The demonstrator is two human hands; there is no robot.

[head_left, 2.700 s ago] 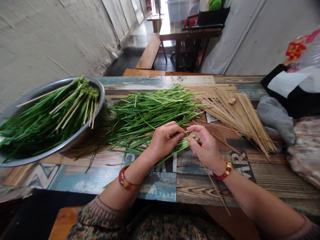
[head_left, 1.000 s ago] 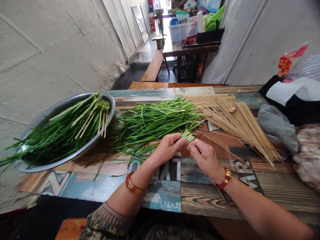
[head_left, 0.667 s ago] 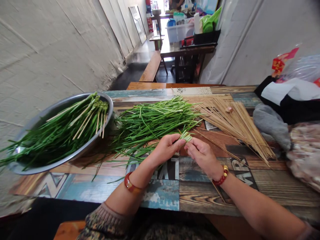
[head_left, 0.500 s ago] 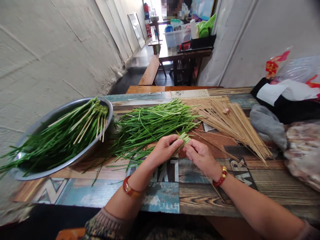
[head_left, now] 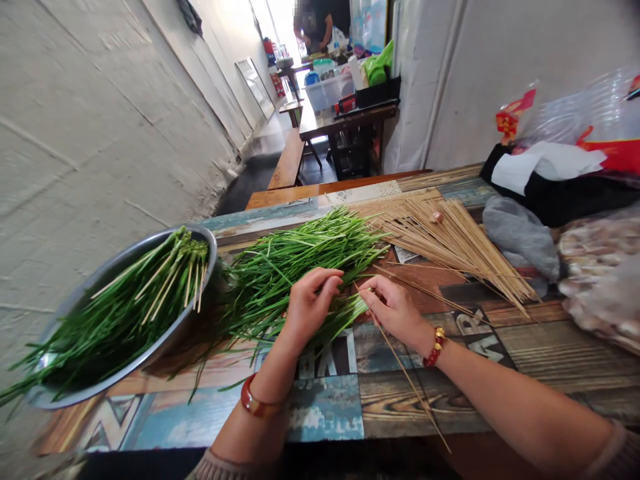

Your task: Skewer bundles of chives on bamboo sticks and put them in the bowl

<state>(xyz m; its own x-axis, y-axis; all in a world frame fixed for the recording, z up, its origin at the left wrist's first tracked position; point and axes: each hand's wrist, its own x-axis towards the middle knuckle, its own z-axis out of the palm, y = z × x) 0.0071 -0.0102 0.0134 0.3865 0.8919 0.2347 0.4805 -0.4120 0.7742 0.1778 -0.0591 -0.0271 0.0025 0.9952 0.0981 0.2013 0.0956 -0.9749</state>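
While the right hand (head_left: 393, 307) is pinching the pale ends of a small green bunch (head_left: 345, 317) together with a thin skewer (head_left: 410, 380), the left hand (head_left: 310, 303) is arching loosely beside them.

Detail: the bunch is lying between the hands, on the near side of the heap of stalks (head_left: 310, 247) on the patterned table (head_left: 325, 400). Left fingers are curling toward the thumb, a gap showing; whether they are gripping anything cannot be told. If the pinch is loosening, the ends are likely fanning apart; if the skewer's lower end, reaching past the table edge, is getting bumped, it is probably twisting and splitting a stalk.
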